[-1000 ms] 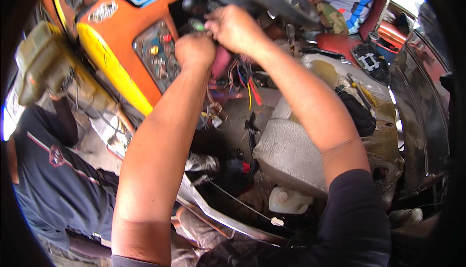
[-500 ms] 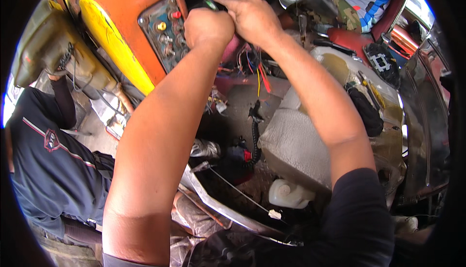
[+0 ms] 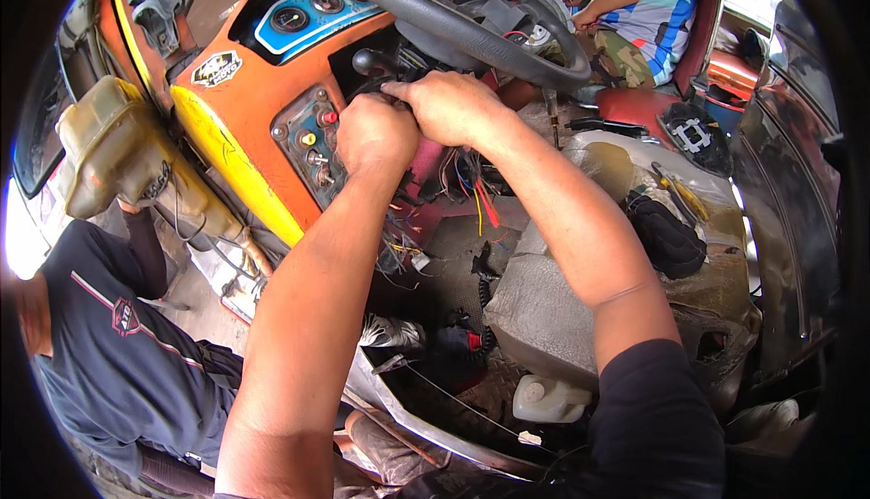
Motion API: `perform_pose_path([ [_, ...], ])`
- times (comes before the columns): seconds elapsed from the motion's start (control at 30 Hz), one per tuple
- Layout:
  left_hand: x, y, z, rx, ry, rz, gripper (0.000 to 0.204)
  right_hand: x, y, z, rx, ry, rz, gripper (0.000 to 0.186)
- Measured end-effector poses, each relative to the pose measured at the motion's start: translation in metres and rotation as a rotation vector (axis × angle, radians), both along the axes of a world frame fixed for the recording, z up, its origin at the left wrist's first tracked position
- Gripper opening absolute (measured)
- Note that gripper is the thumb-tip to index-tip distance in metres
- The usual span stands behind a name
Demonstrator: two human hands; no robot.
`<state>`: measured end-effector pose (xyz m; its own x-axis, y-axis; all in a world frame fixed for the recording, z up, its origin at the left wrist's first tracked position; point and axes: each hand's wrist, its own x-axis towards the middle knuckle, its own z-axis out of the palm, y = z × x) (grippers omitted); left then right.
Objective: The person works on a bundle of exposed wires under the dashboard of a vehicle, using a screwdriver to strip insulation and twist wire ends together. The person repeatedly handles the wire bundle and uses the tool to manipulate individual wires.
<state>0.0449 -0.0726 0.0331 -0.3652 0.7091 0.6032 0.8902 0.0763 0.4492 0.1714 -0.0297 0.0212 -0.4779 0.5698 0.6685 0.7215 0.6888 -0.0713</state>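
What was gripped under the black steering wheel (image 3: 471, 28) could not be made out, since the left hand (image 3: 373, 135) was curled into a fist with its fingers hidden, and the right hand (image 3: 449, 105), fingers bent closed, was pressed against it just below the wheel's rim. A tangle of thin coloured wires (image 3: 462, 186) was seen hanging below the wheel, partly covered by both forearms. Left of the wheel, a scuffed orange dashboard (image 3: 263, 91) with a small switch panel (image 3: 313, 145) was visible.

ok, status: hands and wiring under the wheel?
Left hand, right hand closed side by side below black steering wheel. Loose coloured wires hang beneath. Grasped item hidden.
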Motion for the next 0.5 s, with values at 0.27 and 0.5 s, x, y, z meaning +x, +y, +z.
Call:
perform_pose_path([
  [0.27,0.000,0.005,-0.025,0.194,0.082,0.007,0.028,0.015,0.031,-0.024,0.115,0.346,0.390,0.021],
  [0.5,0.004,0.014,-0.023,0.136,0.095,0.019,0.028,-0.009,0.056,-0.100,-0.585,0.714,0.344,0.017],
])
